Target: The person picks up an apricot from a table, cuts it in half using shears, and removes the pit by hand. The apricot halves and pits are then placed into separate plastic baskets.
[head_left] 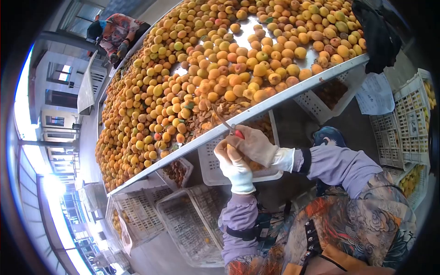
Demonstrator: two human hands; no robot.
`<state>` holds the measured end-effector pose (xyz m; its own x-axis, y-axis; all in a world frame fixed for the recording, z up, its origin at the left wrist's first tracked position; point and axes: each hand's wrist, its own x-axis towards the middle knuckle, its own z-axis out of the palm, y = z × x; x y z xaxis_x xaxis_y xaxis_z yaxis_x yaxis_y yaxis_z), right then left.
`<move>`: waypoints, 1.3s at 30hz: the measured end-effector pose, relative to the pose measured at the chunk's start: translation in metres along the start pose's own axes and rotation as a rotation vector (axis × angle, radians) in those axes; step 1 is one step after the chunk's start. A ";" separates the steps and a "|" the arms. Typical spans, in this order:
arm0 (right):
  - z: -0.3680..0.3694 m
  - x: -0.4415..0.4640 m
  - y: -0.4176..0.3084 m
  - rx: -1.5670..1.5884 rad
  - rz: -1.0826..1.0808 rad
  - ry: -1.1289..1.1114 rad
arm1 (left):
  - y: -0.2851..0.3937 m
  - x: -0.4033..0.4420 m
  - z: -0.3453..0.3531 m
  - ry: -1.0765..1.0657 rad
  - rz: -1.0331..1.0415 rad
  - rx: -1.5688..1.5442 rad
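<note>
My right hand (256, 144), in a stained pale glove, is closed round the red handle of a small knife (222, 118). Its narrow blade points up and away, over the table's metal rim. Just below and against it, my left hand (234, 168) in a white glove has its fingers bent together; whatever is in them is hidden. Both hands are at the near edge of a sloping metal table (250, 112) heaped with yellow-orange apricots (206, 59). Close to the blade lies a pile of brownish apricot scraps (208, 120). Under the hands stands a white crate (213, 169) with orange pieces inside.
Crates stand under the table, including a white one (176, 160) with dark bits and a grey one (183, 229). Stacked crates (408, 123) stand at right beside a pale sheet (375, 94). Dark cloth (378, 36) hangs at the table corner. Another person (120, 32) bends over the far side.
</note>
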<state>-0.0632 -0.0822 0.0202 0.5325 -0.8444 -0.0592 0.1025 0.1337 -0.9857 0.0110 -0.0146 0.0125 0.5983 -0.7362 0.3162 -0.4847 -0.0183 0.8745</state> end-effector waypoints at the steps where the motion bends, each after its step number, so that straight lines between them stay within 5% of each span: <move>1: 0.002 0.002 0.005 0.025 0.037 0.008 | -0.004 0.000 0.002 0.013 -0.003 0.026; 4: 0.012 0.009 0.008 0.276 -0.025 0.016 | -0.015 0.000 0.006 -0.007 -0.087 -0.048; 5: 0.004 0.006 0.005 0.015 0.047 0.011 | -0.018 0.000 0.007 -0.021 -0.092 -0.046; 8: 0.012 0.014 0.029 0.061 -0.090 0.013 | -0.029 -0.002 0.011 -0.048 -0.184 -0.177; 11: 0.006 0.011 0.019 -0.356 -0.110 0.038 | -0.035 -0.004 0.012 -0.002 -0.500 -0.805; 16: 0.005 0.007 0.013 -0.621 -0.254 -0.020 | -0.022 0.009 -0.009 0.111 -0.971 -0.938; 18: 0.005 0.009 0.005 0.211 0.403 -0.186 | -0.038 0.009 -0.028 -0.425 -0.959 -1.456; 19: 0.011 0.016 0.021 0.323 0.187 -0.146 | -0.036 0.008 -0.027 -0.332 -0.996 -1.385; 22: 0.007 0.017 0.028 0.212 0.079 -0.100 | -0.023 0.010 -0.037 -0.087 -0.940 -1.017; 24: 0.002 0.015 0.023 0.170 0.079 -0.145 | -0.033 0.011 -0.045 -0.078 -0.883 -1.041; 26: -0.004 0.016 0.017 -0.627 -0.225 -0.123 | -0.024 0.015 -0.043 0.076 -0.922 -0.994; 28: -0.001 0.019 0.019 -0.600 -0.291 -0.081 | -0.026 0.013 -0.046 0.033 -0.878 -0.980; 30: 0.003 0.022 0.015 0.174 -0.014 -0.045 | -0.027 0.011 -0.046 -0.009 -0.840 -0.965; 31: 0.005 0.024 0.010 0.283 -0.091 0.013 | -0.026 0.010 -0.045 -0.039 -0.857 -0.942; 34: -0.019 0.019 -0.024 0.542 0.148 -0.150 | -0.030 0.002 -0.036 -0.116 -0.860 -0.888; 36: -0.021 0.017 -0.032 0.513 0.074 -0.106 | -0.028 -0.003 -0.028 -0.375 -0.885 -0.866; 39: -0.028 0.018 -0.035 0.569 -0.043 -0.198 | -0.009 -0.011 -0.010 -0.434 -0.920 -0.853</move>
<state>-0.0810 -0.1167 0.0495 0.6585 -0.7499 0.0633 0.5318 0.4042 -0.7442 0.0156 0.0005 0.0048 0.1621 -0.8423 -0.5141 0.6300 -0.3126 0.7109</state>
